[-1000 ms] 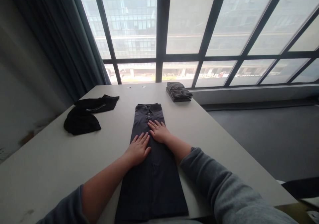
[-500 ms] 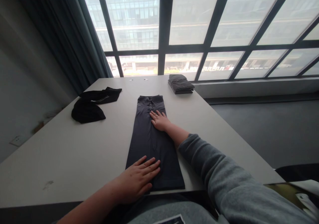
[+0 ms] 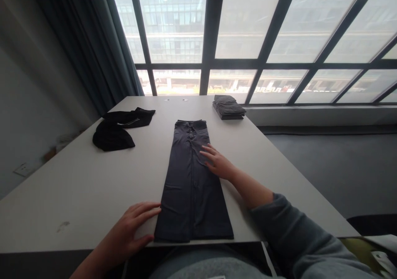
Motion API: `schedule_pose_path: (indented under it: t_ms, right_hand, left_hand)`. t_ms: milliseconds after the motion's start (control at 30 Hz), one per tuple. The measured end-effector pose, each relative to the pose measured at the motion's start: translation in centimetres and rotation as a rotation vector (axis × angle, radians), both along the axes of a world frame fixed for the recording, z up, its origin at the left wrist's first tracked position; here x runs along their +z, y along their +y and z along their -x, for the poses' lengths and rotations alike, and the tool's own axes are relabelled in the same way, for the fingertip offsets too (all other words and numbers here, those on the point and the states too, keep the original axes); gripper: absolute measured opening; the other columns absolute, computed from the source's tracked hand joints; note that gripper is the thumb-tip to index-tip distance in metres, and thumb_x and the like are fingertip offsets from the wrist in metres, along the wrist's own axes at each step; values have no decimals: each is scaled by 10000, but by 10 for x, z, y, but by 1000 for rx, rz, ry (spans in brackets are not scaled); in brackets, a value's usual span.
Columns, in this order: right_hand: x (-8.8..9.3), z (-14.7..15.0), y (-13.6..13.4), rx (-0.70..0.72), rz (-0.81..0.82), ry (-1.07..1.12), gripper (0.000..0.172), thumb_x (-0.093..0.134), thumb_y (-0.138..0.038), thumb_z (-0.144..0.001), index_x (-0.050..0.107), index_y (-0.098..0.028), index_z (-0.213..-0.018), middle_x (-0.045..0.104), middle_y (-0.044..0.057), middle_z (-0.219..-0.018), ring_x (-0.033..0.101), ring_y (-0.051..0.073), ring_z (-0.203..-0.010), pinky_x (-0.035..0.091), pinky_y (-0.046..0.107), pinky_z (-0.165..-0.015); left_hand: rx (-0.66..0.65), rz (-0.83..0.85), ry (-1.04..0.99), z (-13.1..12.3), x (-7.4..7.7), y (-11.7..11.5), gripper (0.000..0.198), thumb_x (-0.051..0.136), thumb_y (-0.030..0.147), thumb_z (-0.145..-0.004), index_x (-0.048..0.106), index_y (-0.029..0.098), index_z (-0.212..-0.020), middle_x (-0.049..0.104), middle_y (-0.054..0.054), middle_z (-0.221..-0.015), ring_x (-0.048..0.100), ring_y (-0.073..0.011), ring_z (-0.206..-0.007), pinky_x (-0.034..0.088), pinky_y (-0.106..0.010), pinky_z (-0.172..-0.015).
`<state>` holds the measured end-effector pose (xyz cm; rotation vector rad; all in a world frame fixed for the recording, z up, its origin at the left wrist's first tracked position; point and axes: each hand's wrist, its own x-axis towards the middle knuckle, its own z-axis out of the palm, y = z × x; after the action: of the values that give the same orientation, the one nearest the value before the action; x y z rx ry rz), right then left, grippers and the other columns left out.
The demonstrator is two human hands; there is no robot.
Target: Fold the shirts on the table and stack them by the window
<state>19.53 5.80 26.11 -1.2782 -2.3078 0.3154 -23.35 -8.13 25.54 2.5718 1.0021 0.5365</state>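
Note:
Dark grey trousers (image 3: pixel 190 188) lie flat on the table, legs together, with the waistband at the far end and the hems by the near edge. Buttons or snaps run down the front below the waist. My left hand (image 3: pixel 127 231) is open at the lower left edge of the trousers, its fingertips reaching the hem side. My right hand (image 3: pixel 219 163) is open too, its fingers over the right edge of the upper leg. Neither hand grips the cloth. A few small creases show on the left leg.
The white table (image 3: pixel 124 180) reaches to the window. A crumpled black garment (image 3: pixel 114 134) lies at its far left, and folded striped clothes (image 3: pixel 228 107) are stacked at the far right. A dark curtain (image 3: pixel 89 43) hangs on the left.
My left hand has moved left off the middle of the lower legs to their edge. My right hand has slid right and nearer, away from the buttons. The trousers' near end looks more spread out.

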Motion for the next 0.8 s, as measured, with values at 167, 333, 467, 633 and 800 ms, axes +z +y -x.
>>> schedule_pose_path:
  t_ms: [167, 333, 467, 633, 800]
  right_hand:
    - [4, -16, -89, 232, 121, 41, 327, 538, -265, -1051, 724, -248, -1320, 584, 117, -1537, 440, 292, -1527, 403, 532, -1251]
    - [7, -27, -158, 205, 159, 134, 270, 511, -195, -1038, 751, -235, -1156, 687, 139, -1332, 613, 251, -1324, 529, 447, -1124]
    - [10, -34, -187, 162, 177, 102, 349, 505, -117, -970, 745, -259, -1179, 702, 125, -1311, 633, 259, -1298, 507, 475, -1158]
    - [17, -33, -200, 150, 181, -24, 467, 661, -138, -856, 728, -296, -1290, 621, 115, -1475, 516, 315, -1452, 461, 522, -1204]
    - [6, -27, -203, 106, 122, -72, 484, 769, -224, -828, 718, -289, -1305, 621, 125, -1471, 516, 330, -1447, 483, 519, -1183]
  left_hand:
    - [-158, 146, 46, 10, 14, 2, 370, 744, 140, -889, 804, 398, -1146, 714, 13, -1427, 642, -226, -1342, 469, -434, -1203]
    - [-95, 90, -16, -2, 8, 4, 417, 743, 162, -884, 773, 371, -1244, 754, -33, -1348, 690, -236, -1246, 564, -373, -1080]
    - [-49, -9, -57, -13, -3, 7, 321, 679, 179, -928, 789, 335, -1186, 783, -48, -1239, 740, -221, -1123, 600, -309, -988]
    - [58, -95, -85, -22, -6, 8, 273, 594, 235, -997, 790, 312, -1170, 777, -65, -1215, 748, -221, -1087, 612, -301, -962]
    - [16, -72, -21, -25, 5, 2, 466, 645, 134, -849, 761, 344, -1248, 722, -59, -1365, 688, -264, -1241, 586, -365, -1052]
